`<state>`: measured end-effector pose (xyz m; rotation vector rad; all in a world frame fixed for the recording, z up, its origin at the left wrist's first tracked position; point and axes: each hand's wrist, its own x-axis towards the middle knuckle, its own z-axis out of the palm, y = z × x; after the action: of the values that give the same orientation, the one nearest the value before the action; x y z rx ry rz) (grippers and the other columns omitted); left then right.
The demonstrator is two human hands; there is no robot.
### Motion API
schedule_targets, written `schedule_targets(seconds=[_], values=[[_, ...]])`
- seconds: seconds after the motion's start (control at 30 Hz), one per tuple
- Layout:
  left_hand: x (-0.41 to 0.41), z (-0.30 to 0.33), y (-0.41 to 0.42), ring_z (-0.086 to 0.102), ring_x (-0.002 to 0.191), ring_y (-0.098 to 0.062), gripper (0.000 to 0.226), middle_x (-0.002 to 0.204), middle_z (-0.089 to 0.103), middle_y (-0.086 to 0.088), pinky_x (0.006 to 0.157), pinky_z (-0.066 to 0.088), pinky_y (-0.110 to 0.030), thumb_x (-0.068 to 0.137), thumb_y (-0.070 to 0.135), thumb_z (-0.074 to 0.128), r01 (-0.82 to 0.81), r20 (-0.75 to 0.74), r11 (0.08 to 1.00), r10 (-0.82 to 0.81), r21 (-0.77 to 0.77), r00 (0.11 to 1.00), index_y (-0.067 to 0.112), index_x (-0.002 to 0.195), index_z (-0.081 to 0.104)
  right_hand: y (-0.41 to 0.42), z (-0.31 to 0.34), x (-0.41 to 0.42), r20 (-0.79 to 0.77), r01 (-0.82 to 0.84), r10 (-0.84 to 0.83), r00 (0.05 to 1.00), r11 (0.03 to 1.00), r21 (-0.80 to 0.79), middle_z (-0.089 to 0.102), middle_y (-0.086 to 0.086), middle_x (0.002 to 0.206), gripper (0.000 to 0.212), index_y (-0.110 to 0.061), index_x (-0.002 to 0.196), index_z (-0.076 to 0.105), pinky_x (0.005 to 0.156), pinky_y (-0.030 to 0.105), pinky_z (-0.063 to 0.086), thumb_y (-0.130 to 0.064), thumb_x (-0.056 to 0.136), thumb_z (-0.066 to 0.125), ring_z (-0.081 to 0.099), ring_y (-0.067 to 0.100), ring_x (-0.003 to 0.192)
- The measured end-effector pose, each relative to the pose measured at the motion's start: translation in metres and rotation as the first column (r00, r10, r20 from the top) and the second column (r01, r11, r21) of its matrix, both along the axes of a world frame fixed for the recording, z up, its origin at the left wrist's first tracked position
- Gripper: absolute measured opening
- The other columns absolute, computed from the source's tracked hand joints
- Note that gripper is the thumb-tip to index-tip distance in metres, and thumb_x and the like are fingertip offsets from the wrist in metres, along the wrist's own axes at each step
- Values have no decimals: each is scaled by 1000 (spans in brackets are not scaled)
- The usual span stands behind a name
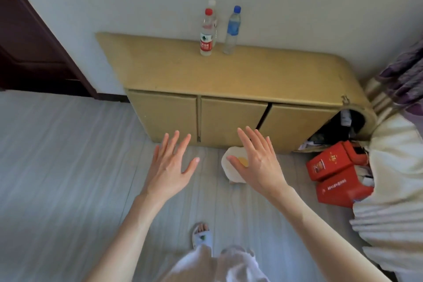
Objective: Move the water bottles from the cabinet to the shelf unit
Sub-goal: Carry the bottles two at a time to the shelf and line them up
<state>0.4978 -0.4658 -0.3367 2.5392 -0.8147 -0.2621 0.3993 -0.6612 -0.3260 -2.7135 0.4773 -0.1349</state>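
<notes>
Three water bottles stand upright on top of the low tan cabinet (pixel 263 75), close to the wall. A red-capped bottle (pixel 207 34) with a red label is in front, a white-capped bottle (pixel 213 10) is half hidden behind it, and a blue-capped bottle (pixel 232 31) stands to their right. My left hand (pixel 170 163) and my right hand (pixel 256 159) are stretched out in front of the cabinet doors with fingers spread, holding nothing and well below the bottles. No shelf unit is in view.
A dark wooden door frame (pixel 34 41) is on the left. Red boxes (pixel 336 174) lie on the floor at the cabinet's right end, beside a bed with a white blanket (pixel 393 178). A white and yellow round object (pixel 233 167) lies on the floor under my right hand.
</notes>
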Motion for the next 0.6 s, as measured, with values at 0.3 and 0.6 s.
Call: schedule_targets(seconds=[0.3,0.6], values=[[152,-17,-78,-4,142,-21,98,155,2,-2,115,5,-40,61,83,-1,43,-69,995,-36,95,997,30,143,10,-80,-13,152,-50,8,-7,999,1000,18,28,11,149,82,-17,142,23,113,46,15,-66,77,18,21,29,139],[324,-9,-170,1,142,-23,82,154,8,-4,116,9,-41,69,67,10,23,-43,996,-19,82,999,29,142,13,-183,-3,329,-65,7,-8,998,1000,-22,24,10,151,77,-19,143,20,114,44,13,-66,82,27,18,27,140]])
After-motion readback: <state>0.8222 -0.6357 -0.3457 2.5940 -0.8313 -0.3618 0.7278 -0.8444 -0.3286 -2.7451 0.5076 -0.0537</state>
